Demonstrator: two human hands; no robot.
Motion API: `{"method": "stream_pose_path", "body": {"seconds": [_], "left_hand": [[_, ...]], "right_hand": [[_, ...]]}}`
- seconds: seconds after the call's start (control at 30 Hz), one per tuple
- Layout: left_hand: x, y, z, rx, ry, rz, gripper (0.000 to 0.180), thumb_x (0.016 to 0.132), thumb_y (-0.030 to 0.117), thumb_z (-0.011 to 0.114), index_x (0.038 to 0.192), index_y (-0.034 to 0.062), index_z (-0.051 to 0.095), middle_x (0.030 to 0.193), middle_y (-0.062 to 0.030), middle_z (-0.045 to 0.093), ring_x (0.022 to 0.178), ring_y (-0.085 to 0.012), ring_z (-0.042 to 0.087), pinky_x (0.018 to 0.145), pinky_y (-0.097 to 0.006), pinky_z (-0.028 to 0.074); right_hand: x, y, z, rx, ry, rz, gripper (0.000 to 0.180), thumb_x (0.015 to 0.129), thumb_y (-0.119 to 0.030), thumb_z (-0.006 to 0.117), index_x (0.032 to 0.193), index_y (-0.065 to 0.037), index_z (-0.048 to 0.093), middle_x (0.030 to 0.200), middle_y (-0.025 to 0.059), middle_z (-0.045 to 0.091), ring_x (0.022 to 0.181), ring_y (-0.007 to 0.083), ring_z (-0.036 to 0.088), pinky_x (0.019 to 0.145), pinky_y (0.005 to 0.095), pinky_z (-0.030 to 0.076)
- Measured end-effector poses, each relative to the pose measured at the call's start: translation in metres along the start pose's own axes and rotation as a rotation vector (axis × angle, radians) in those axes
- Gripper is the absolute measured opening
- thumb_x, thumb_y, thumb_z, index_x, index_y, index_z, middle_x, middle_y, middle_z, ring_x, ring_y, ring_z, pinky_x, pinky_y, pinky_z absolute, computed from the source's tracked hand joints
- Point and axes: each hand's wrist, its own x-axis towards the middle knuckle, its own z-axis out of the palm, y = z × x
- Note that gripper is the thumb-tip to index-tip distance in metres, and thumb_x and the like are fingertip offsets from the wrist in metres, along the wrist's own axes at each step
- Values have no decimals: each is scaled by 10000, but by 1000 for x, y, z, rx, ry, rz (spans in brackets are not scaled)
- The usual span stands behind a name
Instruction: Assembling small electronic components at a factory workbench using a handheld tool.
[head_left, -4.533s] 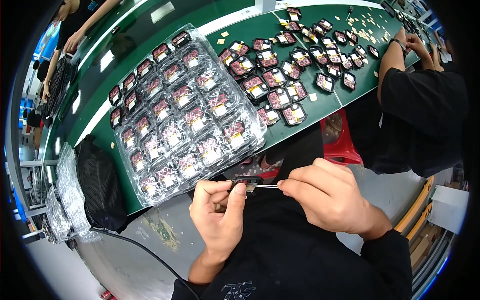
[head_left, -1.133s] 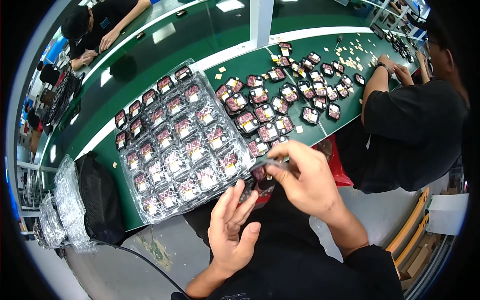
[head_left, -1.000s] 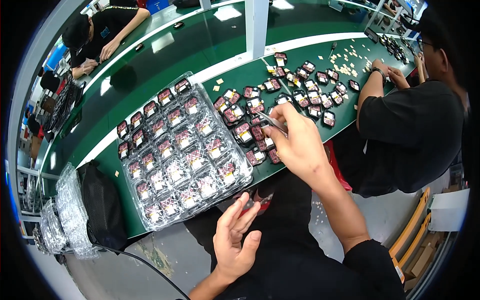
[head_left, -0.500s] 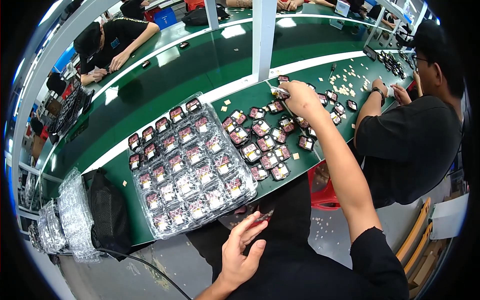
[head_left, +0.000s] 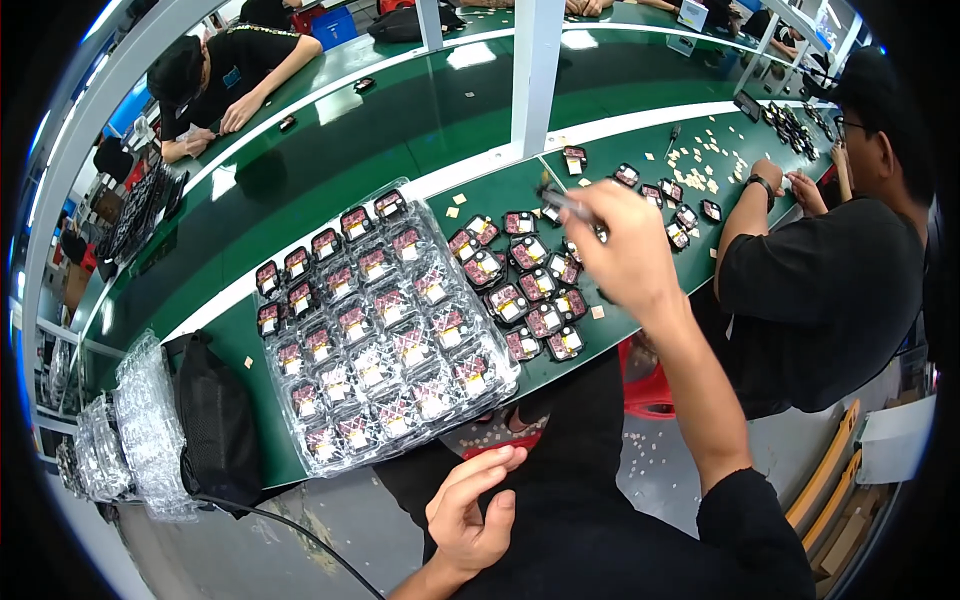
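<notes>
My right hand is above the green bench, its fingers closed round a slim grey tool, blurred by motion, whose exact kind I cannot make out. Beneath and beside it lie many small black rounded devices with pink-and-white faces, loose on the bench. My left hand hovers over my lap with its fingers loosely extended and nothing in it. Left of the loose devices is a clear plastic blister tray, its pockets filled with similar devices. A few more devices stand along its far left edge.
A black bag and stacked clear trays are at the left. A white post rises behind the bench. Small beige squares are scattered at the right, near a seated co-worker. Another person sits across.
My right hand has drawn back toward me and slightly right with the tool, uncovering a device at the bench's far side. My left hand has shifted slightly, its fingers a little more bent.
</notes>
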Motion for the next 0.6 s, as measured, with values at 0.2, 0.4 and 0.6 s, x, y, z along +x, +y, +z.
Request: {"method": "stream_pose_path", "body": {"seconds": [0.2, 0.4, 0.6], "left_hand": [[17, 2, -2, 386, -24, 184, 578, 986, 24, 684, 1506, 0, 433, 1538, -359, 397, 1235, -463, 649, 949, -458, 631], [19, -1, 1, 296, 28, -42, 503, 934, -27, 756, 1393, -68, 555, 1372, -342, 617, 1158, -376, 716, 976, -406, 600], [25, 14, 6, -235, 105, -512, 389, 1103, 92, 508, 1449, -58, 409, 1344, -283, 640, 1173, -309, 698, 951, -422, 640]], "right_hand": [[-97, -122, -39, 521, -276, 204, 217, 849, -74, 842, 1019, 37, 765, 903, 145, 739, 719, 229, 723, 616, 311, 576], [-130, -139, -33, 772, -408, 361, 425, 834, -140, 896, 1173, 60, 737, 1118, 162, 716, 923, 227, 720, 768, 313, 591], [-128, -124, -47, 701, -377, 337, 425, 979, -177, 753, 1342, 23, 656, 1094, 147, 613, 856, 227, 688, 742, 323, 582]]}}
